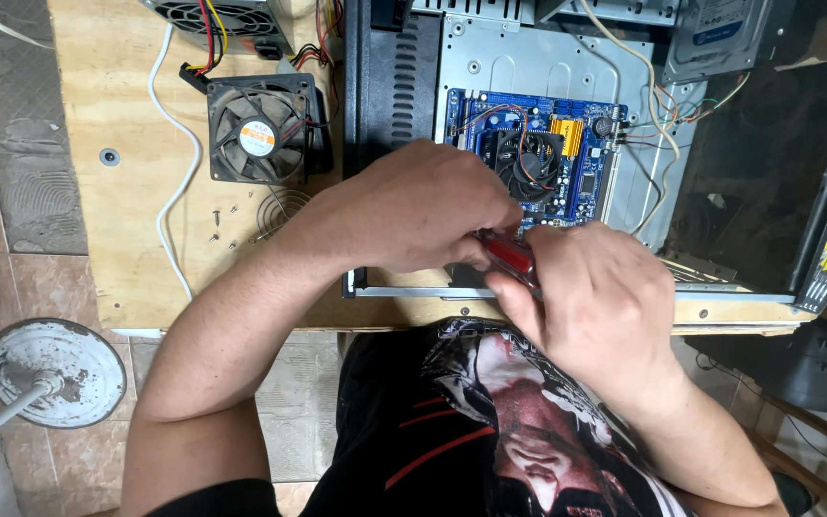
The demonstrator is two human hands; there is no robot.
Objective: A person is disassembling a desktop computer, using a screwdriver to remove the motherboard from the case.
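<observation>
**Both hands closed and pressed together**

The left hand [413, 206] comes in from the lower left, its forearm bare and rising diagonally, the elbow bent low. The back of this hand faces up, and its fingers [471, 251] curl downward and inward, so the tips are mostly hidden under the knuckles. The right hand [600, 302] enters from the lower right, also with a bare forearm and the back turned up. Its fingers [514, 287] are bent into a closed grip and point toward the left fingers. The two hands meet: the right fingers touch the left ones just below them. Both wrists look nearly straight.
</observation>
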